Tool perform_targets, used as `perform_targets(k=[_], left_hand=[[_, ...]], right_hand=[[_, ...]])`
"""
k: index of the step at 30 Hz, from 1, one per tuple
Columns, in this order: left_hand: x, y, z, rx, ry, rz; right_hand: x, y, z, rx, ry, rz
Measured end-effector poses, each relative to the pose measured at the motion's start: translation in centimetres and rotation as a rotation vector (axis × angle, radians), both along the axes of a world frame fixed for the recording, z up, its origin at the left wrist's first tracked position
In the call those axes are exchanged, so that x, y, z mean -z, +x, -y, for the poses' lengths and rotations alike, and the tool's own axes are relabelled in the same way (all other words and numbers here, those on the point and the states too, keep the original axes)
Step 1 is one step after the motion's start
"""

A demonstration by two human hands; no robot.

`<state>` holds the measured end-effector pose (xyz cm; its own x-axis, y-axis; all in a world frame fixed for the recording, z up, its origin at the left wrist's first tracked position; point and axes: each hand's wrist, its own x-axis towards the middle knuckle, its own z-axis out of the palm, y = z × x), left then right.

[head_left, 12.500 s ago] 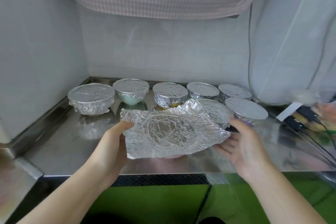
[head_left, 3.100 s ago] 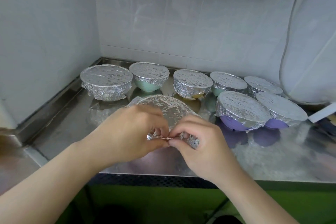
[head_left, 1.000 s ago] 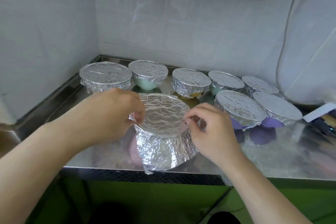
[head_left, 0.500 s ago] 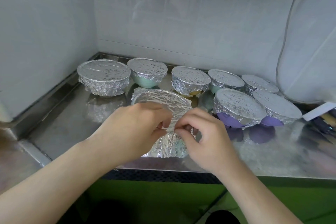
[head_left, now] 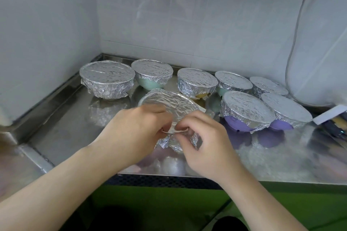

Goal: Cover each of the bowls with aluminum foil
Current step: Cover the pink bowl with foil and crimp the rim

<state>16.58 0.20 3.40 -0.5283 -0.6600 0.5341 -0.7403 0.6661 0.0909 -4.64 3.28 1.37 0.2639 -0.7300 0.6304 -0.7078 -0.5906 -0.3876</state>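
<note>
— Head view: what is being worked on, and where is it found?

— A bowl (head_left: pixel 169 142) at the front of the steel counter (head_left: pixel 62 129) is being wrapped in a sheet of foil (head_left: pixel 167 102). The foil is stretched flat across the rim, and its near edge is being gathered down the side. The bowl itself is almost wholly hidden by foil and fingers. Seven other bowls, already covered, are set behind and to the right, the nearest being the purple bowl (head_left: pixel 246 108).

— How are the hands engaged?

— The near fold of foil is pinched by the left hand (head_left: pixel 137 133) between thumb and fingers, and the same fold is pinched from the other side by the right hand (head_left: pixel 204 140). Both are curled round the foil.

— How is the material expected to behave?

— The foil is judged to be very light, thin and easily torn; a crease, once made, should be kept. It is best taken at the loose edge below the rim and pressed inward, not dragged. The bowl seems light and may be slid on the smooth steel if pushed sideways, so it should be steadied while the skirt is crimped.
</note>
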Motion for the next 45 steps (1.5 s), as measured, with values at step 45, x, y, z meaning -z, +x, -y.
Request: perform_targets(k=[45], left_hand=[[1.5, -1.1, 0.0, 0.076, -0.103, -0.052]], right_hand=[[0.1, -1.9, 0.5, 0.000, -0.025, -0.059]])
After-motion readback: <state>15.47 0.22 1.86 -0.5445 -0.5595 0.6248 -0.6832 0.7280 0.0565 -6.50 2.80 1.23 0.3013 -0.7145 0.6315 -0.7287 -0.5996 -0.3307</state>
